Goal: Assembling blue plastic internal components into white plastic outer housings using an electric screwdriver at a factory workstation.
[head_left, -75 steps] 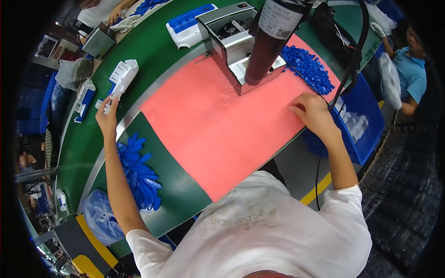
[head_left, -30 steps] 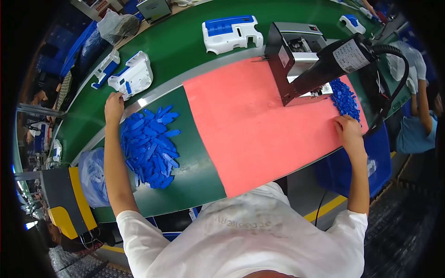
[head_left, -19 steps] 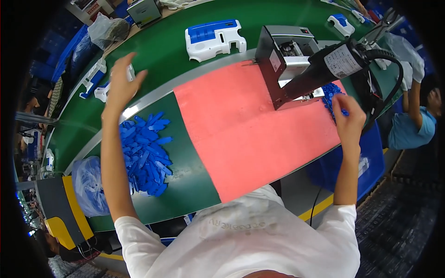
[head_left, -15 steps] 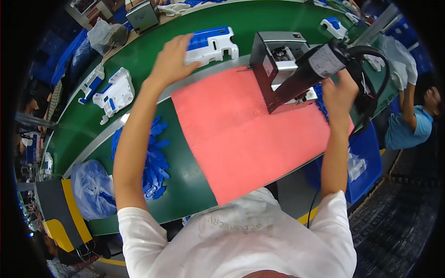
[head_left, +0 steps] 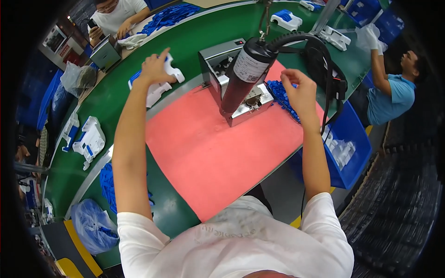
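Observation:
My left hand [head_left: 155, 72] is over a white and blue plastic housing [head_left: 174, 70] on the green belt, fingers spread and thumb at the housing's near side. It covers the middle of that housing. My right hand [head_left: 301, 95] hovers above a heap of small blue parts [head_left: 282, 96], its fingers loosely curled and nothing visible in them. Left of it, a dark cylindrical tool [head_left: 245, 74] with a white label slants in front of a grey metal machine [head_left: 215, 65]. The machine stands on a pink mat [head_left: 222, 153].
Blue strips [head_left: 107, 185] and a clear plastic bag [head_left: 94, 227] lie at the left. More white housings [head_left: 90, 141] rest on the belt [head_left: 185, 41]. A blue crate [head_left: 359, 153] with white parts stands at right. Co-workers are at the far left and right.
The view has swung, so the bench appears further left. My right hand has come away from beside the dark tool. The left hand's fingers have spread and lifted over the housing.

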`<state>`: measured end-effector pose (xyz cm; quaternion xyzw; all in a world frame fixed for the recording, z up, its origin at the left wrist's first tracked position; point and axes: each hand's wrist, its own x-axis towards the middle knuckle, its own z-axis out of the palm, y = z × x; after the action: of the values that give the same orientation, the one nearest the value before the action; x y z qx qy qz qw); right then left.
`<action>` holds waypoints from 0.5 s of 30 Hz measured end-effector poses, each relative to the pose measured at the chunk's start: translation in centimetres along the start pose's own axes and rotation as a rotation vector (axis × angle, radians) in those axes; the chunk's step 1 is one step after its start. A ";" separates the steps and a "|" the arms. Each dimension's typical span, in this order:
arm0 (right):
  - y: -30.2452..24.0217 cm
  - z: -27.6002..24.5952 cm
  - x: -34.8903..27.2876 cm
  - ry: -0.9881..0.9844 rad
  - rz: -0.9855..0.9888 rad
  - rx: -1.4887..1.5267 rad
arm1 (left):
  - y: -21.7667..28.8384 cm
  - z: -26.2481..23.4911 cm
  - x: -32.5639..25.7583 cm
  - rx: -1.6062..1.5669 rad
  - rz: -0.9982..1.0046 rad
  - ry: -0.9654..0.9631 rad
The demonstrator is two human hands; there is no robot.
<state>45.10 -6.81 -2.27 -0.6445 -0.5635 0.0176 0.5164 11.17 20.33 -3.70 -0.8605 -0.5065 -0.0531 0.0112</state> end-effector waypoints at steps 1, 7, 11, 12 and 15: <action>1.0 -0.4 -0.5 0.006 0.008 -0.004 | 0.0 -1.0 -0.5 -0.061 0.007 0.109; 2.6 -1.0 -3.8 -0.391 -0.095 -0.370 | 0.3 -7.3 -7.7 -0.742 0.060 0.806; 3.5 1.0 -4.2 -0.518 -0.114 -0.483 | 6.1 -2.0 -18.3 -1.493 -0.129 0.686; 3.3 1.0 -4.4 -0.494 -0.102 -0.496 | 7.0 -1.1 -20.9 -1.428 -0.162 0.554; 3.1 1.2 -4.2 -0.491 -0.115 -0.493 | 8.1 0.1 -26.2 -1.280 0.027 0.509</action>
<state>45.04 -8.67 -7.30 -0.6937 -0.6935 0.0062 0.1945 5.61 -6.42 -6.19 -0.6648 -0.3462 -0.5422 -0.3798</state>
